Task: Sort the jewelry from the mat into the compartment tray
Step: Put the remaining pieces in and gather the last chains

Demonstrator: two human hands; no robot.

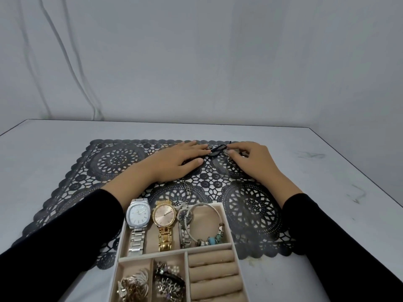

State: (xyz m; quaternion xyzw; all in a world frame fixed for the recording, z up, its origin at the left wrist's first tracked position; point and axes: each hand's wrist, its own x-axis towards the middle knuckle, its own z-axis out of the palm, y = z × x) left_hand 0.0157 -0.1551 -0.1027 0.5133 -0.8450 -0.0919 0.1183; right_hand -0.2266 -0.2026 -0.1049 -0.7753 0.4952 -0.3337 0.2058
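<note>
A black lace mat (91,177) covers the middle of the white table. Near its far edge lies a black cord bracelet (216,150) with small silver beads. My left hand (174,162) lies flat on the mat, its straight fingertips touching the cord's left end. My right hand (254,160) has curled fingers that pinch the cord's right end. At the front stands the beige compartment tray (230,245). It holds a silver watch (138,216), a gold watch (164,217), a small watch (185,216) and a beaded bangle (212,239).
A short metal chain piece (187,188) lies on the mat just beyond the tray. The tray's front compartments hold gold jewelry (133,284), dark jewelry (169,280) and padded ring rolls (214,273). A grey wall rises behind the table (338,171).
</note>
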